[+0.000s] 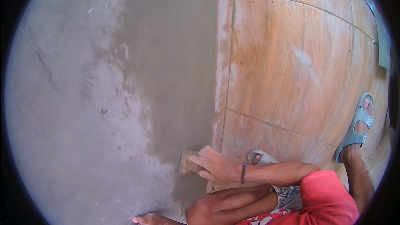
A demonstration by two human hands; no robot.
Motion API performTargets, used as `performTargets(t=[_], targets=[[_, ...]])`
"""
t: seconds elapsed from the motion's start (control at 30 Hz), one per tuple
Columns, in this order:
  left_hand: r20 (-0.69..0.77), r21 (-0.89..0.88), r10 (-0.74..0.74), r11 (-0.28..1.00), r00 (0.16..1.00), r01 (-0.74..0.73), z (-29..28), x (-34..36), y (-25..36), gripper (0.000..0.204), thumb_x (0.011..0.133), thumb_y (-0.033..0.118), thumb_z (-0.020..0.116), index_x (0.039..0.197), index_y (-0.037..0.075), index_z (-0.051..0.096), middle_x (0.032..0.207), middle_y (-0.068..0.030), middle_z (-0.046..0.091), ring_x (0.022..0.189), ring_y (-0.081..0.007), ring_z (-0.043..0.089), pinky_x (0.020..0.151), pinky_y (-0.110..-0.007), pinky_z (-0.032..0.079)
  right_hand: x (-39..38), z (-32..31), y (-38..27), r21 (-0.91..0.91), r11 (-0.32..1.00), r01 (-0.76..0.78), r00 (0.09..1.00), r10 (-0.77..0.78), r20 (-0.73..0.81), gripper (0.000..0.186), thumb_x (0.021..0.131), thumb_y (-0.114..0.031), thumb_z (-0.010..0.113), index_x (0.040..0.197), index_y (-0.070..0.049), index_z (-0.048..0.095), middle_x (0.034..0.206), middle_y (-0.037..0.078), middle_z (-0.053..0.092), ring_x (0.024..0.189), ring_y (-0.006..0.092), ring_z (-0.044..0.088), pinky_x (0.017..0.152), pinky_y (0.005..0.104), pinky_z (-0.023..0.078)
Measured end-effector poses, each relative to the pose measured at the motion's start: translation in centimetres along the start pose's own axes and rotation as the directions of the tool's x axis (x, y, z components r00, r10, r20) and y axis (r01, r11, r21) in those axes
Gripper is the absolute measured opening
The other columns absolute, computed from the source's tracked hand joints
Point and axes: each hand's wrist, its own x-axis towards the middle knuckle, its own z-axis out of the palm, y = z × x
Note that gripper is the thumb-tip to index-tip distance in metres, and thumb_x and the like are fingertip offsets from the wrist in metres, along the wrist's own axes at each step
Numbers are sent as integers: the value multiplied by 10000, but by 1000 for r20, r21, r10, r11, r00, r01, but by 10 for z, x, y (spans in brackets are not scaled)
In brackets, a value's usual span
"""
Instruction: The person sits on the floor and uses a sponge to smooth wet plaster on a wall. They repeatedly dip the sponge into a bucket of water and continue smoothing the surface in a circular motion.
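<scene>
My right hand, with a dark beaded bracelet at the wrist, is closed on a small tan block. Motion blurs the block, and its exact kind does not show. It is against the darker, damp-looking band of cement, close to the tile edge. Paler, mottled cement spreads out on the left. Low in the picture, my left hand is partly cut off by the lower rim. One digit points left; the other fingers are hidden.
Orange-brown tiles with whitish smears border the cement on the right. My sandalled feet rest there, one grey-blue sandal at the far right, another pale sandal behind my forearm. A flat greenish strip lies at the upper right.
</scene>
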Motion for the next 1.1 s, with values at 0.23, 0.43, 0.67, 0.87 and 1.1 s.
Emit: performTargets(t=[0.23,0.43,0.67,0.87,1.1], targets=[[3,19,-32,999,999,32,-5,5,3,722,1019,505,439,1436,-82,394,1540,-335,256,1439,-484,222,1159,-631,154,105,-158,35,66,997,-48,706,81,-704,518,873,-208,677,1293,57,530,1137,224,662,1053,287,663,909,389,527],[13,30,-21,999,1000,21,-6,5,7,722,1011,507,461,1433,-76,400,1536,-326,270,1433,-477,239,1151,-629,175,126,-136,20,89,994,-65,785,106,-610,521,893,-226,663,1307,50,508,1162,239,647,1105,326,638,939,410,504],[30,14,-45,999,999,44,-10,7,12,745,1005,524,473,1427,-86,398,1527,-338,271,1429,-470,251,1158,-615,182,-26,33,-2,92,977,-193,977,200,-76,551,888,-202,679,1356,10,481,1219,238,577,1166,374,566,1011,453,447],[25,4,-116,993,993,115,-13,2,-2,630,945,413,578,1448,54,455,1539,-201,290,1439,-372,260,1157,-558,246,31,-60,27,240,949,-206,802,304,-514,527,900,-206,671,1347,15,499,1246,236,607,1174,328,596,1032,442,450],[26,27,-137,990,990,137,-13,2,-2,651,905,390,616,1441,53,465,1528,-195,294,1426,-356,279,1153,-536,266,33,-10,31,349,886,-304,779,442,-444,534,902,-195,653,1356,18,467,1247,222,605,1195,303,586,1025,433,453]])
